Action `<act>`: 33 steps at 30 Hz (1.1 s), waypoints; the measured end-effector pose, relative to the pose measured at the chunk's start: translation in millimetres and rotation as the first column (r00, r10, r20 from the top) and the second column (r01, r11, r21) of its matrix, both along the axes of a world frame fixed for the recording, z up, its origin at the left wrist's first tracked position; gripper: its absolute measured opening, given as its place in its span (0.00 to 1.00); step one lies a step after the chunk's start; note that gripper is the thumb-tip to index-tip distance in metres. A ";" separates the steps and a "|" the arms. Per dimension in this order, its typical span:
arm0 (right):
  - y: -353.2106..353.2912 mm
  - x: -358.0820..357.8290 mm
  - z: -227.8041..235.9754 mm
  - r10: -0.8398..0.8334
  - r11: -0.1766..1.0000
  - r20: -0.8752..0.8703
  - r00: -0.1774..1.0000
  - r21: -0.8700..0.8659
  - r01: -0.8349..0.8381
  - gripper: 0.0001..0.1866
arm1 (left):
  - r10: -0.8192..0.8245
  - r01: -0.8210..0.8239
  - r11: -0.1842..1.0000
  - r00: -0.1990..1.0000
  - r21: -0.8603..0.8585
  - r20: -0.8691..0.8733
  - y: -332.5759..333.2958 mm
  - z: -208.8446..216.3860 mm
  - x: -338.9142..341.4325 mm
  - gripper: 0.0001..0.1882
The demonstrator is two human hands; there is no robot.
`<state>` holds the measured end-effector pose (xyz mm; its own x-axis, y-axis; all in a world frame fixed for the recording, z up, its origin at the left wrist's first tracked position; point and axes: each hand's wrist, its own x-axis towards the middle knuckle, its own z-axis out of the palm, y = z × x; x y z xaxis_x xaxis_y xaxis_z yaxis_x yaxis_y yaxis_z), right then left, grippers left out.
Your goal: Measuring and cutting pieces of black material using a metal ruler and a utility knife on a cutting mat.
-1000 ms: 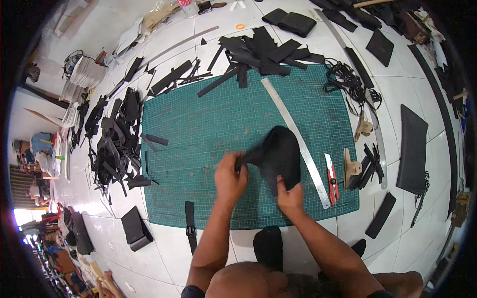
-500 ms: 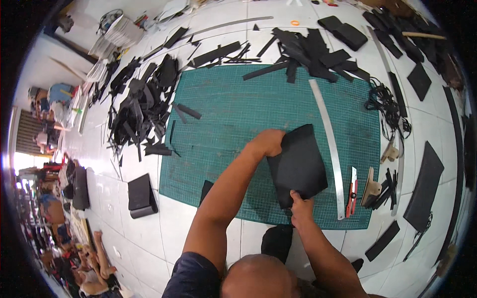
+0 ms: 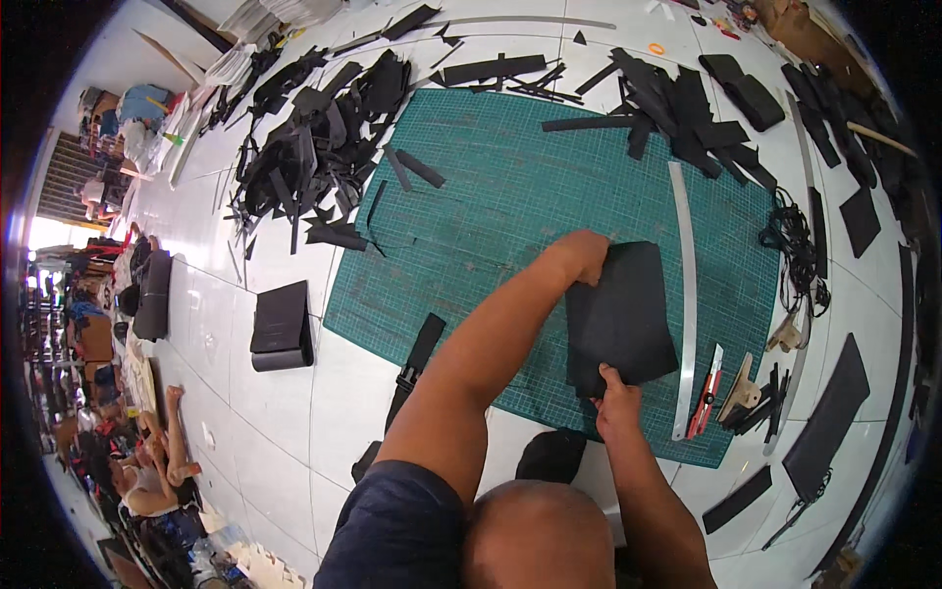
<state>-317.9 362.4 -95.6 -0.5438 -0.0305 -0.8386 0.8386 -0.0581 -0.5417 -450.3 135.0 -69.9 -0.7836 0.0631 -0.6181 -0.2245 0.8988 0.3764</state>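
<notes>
A black rectangular sheet point(image 3: 625, 316), likely leather or a similar material, is between my hands over the right half of the green cutting mat point(image 3: 500, 231). My left hand point(image 3: 586, 257) is closed on its upper left corner, the fingertips partly hidden. At the near edge my right hand point(image 3: 617, 404) pinches the sheet, thumb on top. A steel ruler point(image 3: 687, 304) lies just right of the sheet. Beside the ruler are a red utility knife point(image 3: 706, 395) and a bulldog clip point(image 3: 744, 393).
Black scraps point(image 3: 324, 147) are heaped left of the mat, with more offcuts point(image 3: 677, 108) along its far edge. A folded black piece point(image 3: 282, 327) lies on the white tiles at left. Tangled black cords point(image 3: 793, 236) sit at right. Another person point(image 3: 152, 481) is at the far left.
My view has swung, so the mat and surroundings sit differently in it. The sheet has turned a little and looks flatter and straighter. Both hands keep hold of it.
</notes>
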 end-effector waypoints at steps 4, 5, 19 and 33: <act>18.5 22.6 28.2 0.050 0.998 -0.038 0.998 -0.041 -0.051 0.22 | 0.028 -0.028 1.000 1.000 0.012 -0.005 -2.8 -7.4 2.3 0.33; 34.4 28.2 29.6 0.169 0.985 -0.034 0.985 -0.020 -0.170 0.22 | 0.021 -0.021 1.000 0.999 0.007 -0.029 0.5 -4.0 -0.3 0.32; 8.1 7.5 31.7 0.925 0.203 -0.269 -0.269 0.947 -0.250 0.20 | 0.095 -0.094 0.995 0.994 0.019 -0.050 3.7 14.7 10.2 0.39; -1.0 18.3 23.6 0.959 0.171 -0.203 -0.200 0.971 -0.166 0.22 | 0.928 -0.655 0.328 0.358 0.681 -0.102 20.2 -29.7 129.2 0.13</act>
<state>-299.6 361.4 -72.0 -0.6960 -0.7176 -0.0241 -0.6810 0.6704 -0.2946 -321.1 155.2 -99.6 -0.7333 -0.5970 -0.3254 -0.4189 0.0198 0.9078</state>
